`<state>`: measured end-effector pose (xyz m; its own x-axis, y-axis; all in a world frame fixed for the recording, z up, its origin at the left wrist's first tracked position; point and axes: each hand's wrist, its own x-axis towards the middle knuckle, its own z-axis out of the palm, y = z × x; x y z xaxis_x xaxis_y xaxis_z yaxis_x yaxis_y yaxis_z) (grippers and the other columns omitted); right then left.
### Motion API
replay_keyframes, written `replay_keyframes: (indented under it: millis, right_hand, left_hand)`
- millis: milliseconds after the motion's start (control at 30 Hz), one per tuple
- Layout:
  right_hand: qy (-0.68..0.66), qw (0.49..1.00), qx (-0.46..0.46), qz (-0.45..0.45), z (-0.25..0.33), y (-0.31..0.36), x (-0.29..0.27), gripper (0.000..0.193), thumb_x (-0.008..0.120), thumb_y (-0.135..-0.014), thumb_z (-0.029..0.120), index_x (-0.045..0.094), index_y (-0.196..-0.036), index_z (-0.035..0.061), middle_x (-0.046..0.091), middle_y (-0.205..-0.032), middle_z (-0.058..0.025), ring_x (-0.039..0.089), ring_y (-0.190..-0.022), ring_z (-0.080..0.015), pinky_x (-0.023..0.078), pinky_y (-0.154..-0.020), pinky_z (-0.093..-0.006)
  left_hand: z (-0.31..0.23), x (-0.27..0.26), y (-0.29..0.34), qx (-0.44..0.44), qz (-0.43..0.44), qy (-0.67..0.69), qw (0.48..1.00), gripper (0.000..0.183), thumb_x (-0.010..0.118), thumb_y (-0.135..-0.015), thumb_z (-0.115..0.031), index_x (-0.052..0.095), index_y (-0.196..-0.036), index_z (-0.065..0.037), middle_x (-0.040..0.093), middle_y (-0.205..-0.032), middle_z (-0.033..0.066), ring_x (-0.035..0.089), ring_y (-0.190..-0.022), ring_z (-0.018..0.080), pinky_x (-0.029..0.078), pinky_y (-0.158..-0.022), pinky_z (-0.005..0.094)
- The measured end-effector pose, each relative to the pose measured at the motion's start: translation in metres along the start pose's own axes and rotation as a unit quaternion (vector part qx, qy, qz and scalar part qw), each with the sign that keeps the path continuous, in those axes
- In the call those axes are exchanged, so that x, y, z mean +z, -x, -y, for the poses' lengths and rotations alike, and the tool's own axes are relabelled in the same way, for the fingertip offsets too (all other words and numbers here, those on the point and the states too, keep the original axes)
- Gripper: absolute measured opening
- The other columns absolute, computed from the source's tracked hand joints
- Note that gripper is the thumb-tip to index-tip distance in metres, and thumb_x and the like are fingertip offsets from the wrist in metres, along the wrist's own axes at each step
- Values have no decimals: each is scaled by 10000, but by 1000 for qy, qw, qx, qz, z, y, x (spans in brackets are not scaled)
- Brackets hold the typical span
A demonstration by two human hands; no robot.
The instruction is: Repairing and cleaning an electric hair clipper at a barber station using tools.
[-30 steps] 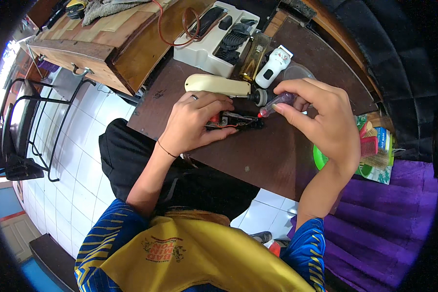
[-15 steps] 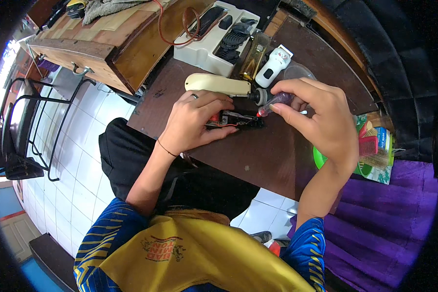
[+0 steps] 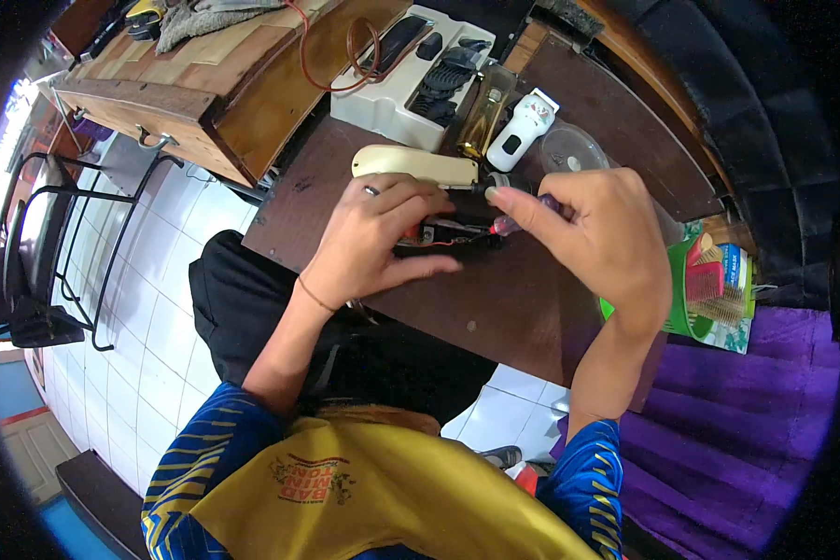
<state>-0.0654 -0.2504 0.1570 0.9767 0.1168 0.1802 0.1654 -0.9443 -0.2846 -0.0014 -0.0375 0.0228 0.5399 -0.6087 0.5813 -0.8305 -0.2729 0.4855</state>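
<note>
On the dark brown table lies an opened hair clipper [image 3: 446, 231], its black body showing a red wire and inner parts. My left hand [image 3: 359, 229] grips its left part, fingers along the far side and thumb stretched along the near side; the palm hides that end. My right hand [image 3: 616, 238] grasps a screwdriver [image 3: 506, 225] with a purple, see-through handle and a red collar. The tool points left, at the clipper's right end; whether its tip touches a screw is too small to tell. Just beyond the clipper rests a cream casing [image 3: 411, 165].
Behind stand a white tray [image 3: 380, 110] of clipper attachments, a bottle of yellow liquid [image 3: 483, 117], a white clipper [image 3: 523, 129] and a clear round container [image 3: 574, 147]. A green basket [image 3: 677, 322] with brushes sits at right. The wooden drawer [image 3: 261, 126] juts out at left.
My right hand has shifted a little down, and the screwdriver lies flatter against the clipper's right end. My left thumb has moved slightly away from the clipper's near side.
</note>
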Motion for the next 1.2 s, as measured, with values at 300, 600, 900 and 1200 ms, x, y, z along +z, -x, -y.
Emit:
replay_keyframes:
  millis: [300, 600, 900, 1200]
  right_hand:
    - [50, 999, -7, 2, 4, 2, 10, 465, 718, -866, 471, 705, -731, 27, 606, -614, -206, 619, -583, -395, 476, -547, -464]
    - [-119, 977, -138, -108, -14, 4, -5, 290, 750, -794, 18, 721, -1082, 36, 694, -965, -105, 641, -649, -157, 497, -614, -270]
    - [-81, 977, -153, -128, -24, 0, 10, 328, 725, -841, 278, 553, -731, 21, 593, -672, -145, 632, -682, -354, 479, -603, -434]
    - [-86, 958, -189, -200, -36, 1, 8, 180, 686, -839, 227, 606, -804, 69, 609, -862, -105, 628, -886, -300, 505, -772, -411]
  left_hand:
    - [-34, 31, -19, -36, -49, 160, 985, 315, 752, -849, -142, 655, -1118, -10, 701, -966, 166, 669, -890, 359, 522, -771, 410]
    - [-24, 30, -29, -59, 6, 190, 980, 248, 701, -883, -103, 692, -1124, -44, 680, -862, 154, 646, -790, 349, 507, -726, 412]
    - [-27, 28, -26, -113, 63, 185, 974, 108, 706, -886, -32, 707, -989, 1, 709, -854, 177, 695, -771, 341, 526, -727, 352]
    - [-30, 26, -30, -171, 108, 169, 965, 127, 636, -961, -15, 651, -1055, 69, 690, -889, 65, 576, -853, 97, 469, -794, 241]
